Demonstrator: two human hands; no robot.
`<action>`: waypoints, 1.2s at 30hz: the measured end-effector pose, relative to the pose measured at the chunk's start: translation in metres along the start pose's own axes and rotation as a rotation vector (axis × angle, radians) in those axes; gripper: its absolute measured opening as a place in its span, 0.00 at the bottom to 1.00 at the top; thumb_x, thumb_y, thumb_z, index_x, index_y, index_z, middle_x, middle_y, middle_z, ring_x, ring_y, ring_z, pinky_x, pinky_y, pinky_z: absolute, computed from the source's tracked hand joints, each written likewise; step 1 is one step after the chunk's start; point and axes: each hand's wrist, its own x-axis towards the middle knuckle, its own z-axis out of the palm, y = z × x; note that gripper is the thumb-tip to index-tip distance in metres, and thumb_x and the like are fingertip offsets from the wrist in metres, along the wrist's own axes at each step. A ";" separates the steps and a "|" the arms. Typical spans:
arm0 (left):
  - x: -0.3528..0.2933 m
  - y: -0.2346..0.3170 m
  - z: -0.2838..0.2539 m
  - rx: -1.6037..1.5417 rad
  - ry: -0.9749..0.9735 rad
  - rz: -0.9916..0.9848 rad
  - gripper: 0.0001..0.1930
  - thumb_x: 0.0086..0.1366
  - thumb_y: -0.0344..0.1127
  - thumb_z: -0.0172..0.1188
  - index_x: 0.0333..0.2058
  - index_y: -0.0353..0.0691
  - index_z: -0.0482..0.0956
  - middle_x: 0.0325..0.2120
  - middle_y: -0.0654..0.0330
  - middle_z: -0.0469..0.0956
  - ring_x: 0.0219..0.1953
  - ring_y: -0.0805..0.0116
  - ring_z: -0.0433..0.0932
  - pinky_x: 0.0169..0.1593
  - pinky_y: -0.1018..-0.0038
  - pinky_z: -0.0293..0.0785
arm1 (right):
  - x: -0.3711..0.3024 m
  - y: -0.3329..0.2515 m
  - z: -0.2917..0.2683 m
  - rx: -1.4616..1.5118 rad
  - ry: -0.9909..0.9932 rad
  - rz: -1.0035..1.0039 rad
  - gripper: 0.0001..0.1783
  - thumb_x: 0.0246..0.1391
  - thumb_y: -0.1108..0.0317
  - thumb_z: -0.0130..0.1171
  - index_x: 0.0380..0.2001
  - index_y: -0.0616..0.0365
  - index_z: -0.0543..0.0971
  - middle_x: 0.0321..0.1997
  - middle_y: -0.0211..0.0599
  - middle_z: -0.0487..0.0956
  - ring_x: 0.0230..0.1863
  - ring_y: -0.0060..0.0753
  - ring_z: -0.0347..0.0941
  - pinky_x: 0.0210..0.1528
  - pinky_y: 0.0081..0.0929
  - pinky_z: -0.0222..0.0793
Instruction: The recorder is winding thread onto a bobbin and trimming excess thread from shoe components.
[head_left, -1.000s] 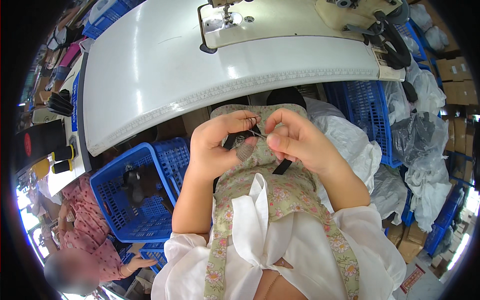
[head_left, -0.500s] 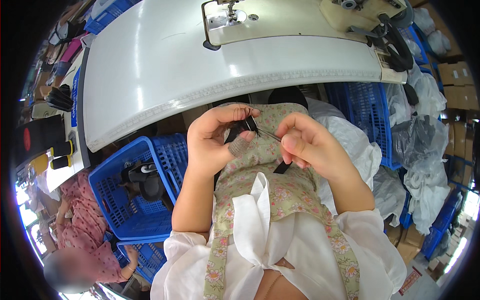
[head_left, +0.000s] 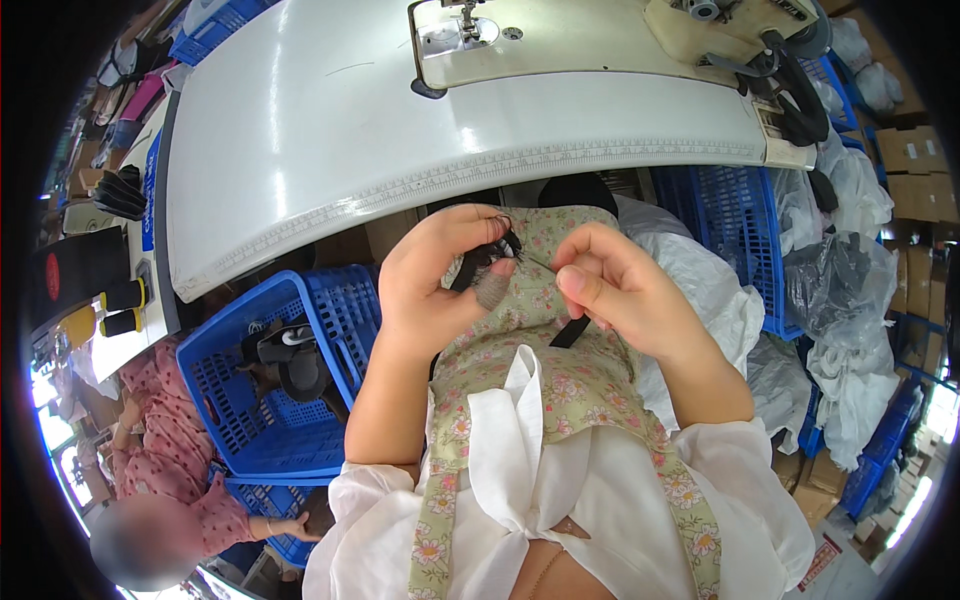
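Observation:
Above my lap, my left hand [head_left: 445, 265] is closed on a small black strip [head_left: 508, 246] with a frayed, thread-like end and a shiny bit at its tip. Grey tape wraps the left thumb, and dark thread loops round a finger. Just to the right, my right hand [head_left: 615, 290] pinches a thin, needle-like tool [head_left: 542, 265] pointing at the black strip; its exact kind is too fine to make out. Below the right hand, a flat black strap [head_left: 570, 332] lies on the flowered apron [head_left: 580, 385]; whether it joins the held strip is hidden.
A white sewing table [head_left: 320, 150] with a sewing machine [head_left: 580, 45] stands ahead. On my left is a blue basket [head_left: 250, 455] holding dark pieces. Another blue basket [head_left: 735, 220] and white plastic bags [head_left: 690, 290] are at right. A co-worker in pink [head_left: 175, 430] sits lower left.
My left hand has turned slightly, moving the black strip's tip. The thin tool shows less between my hands. The co-worker's hand at lower left has reached rightward.

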 end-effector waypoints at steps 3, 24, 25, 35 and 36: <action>0.001 0.002 0.002 0.122 0.031 0.096 0.14 0.46 0.21 0.65 0.32 0.29 0.73 0.35 0.49 0.76 0.39 0.61 0.77 0.44 0.71 0.73 | 0.000 -0.002 0.002 -0.019 0.013 0.014 0.13 0.55 0.60 0.55 0.35 0.59 0.68 0.19 0.22 0.69 0.22 0.12 0.61 0.24 0.14 0.56; -0.004 -0.002 0.001 -0.177 -0.007 -0.073 0.14 0.44 0.20 0.65 0.32 0.31 0.74 0.35 0.48 0.76 0.39 0.60 0.77 0.43 0.70 0.72 | 0.007 0.008 -0.002 0.222 -0.114 0.120 0.13 0.54 0.61 0.56 0.34 0.59 0.70 0.18 0.25 0.70 0.17 0.11 0.59 0.17 0.12 0.51; -0.005 -0.003 0.003 -0.228 0.040 -0.081 0.15 0.42 0.21 0.66 0.32 0.33 0.75 0.35 0.50 0.77 0.38 0.60 0.78 0.40 0.71 0.74 | 0.008 0.008 -0.001 0.222 -0.116 0.119 0.13 0.54 0.61 0.56 0.34 0.59 0.70 0.18 0.25 0.70 0.17 0.11 0.59 0.17 0.12 0.51; -0.002 -0.004 0.000 -0.384 -0.035 -0.087 0.15 0.46 0.25 0.68 0.33 0.32 0.74 0.36 0.46 0.76 0.40 0.57 0.76 0.45 0.68 0.72 | 0.007 0.003 0.002 0.221 -0.084 0.155 0.13 0.53 0.61 0.58 0.34 0.59 0.70 0.20 0.23 0.69 0.20 0.12 0.60 0.20 0.12 0.52; -0.003 -0.004 -0.001 -0.343 -0.045 -0.076 0.15 0.46 0.25 0.68 0.33 0.32 0.74 0.36 0.46 0.76 0.40 0.57 0.76 0.45 0.68 0.72 | 0.008 0.003 0.002 0.231 -0.102 0.156 0.13 0.53 0.61 0.58 0.34 0.59 0.70 0.20 0.22 0.69 0.20 0.12 0.60 0.20 0.13 0.52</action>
